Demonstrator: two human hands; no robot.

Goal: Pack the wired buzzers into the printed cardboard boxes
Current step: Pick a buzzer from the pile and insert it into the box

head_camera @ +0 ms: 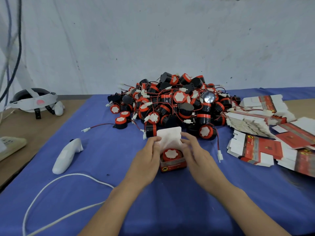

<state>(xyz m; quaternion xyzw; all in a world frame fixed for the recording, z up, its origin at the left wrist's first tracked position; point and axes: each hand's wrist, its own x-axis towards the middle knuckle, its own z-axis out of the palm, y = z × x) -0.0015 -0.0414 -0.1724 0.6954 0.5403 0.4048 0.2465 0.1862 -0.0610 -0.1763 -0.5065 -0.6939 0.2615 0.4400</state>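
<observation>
Blue cloth (102, 167) lies under everything. At its middle the left hand (150, 155) grips the left wall of the printed box (173, 165), which stands upright, lid flap (168, 135) raised, a buzzer (171, 154) face-up inside. The right hand (196, 154) pinches its right wall.

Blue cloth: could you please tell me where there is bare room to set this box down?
Bare cloth lies between the white controller and the left hand, and on the near side right of the right hand, below the flat cartons. Crowded: the buzzer pile behind the box both hands hold.
</observation>
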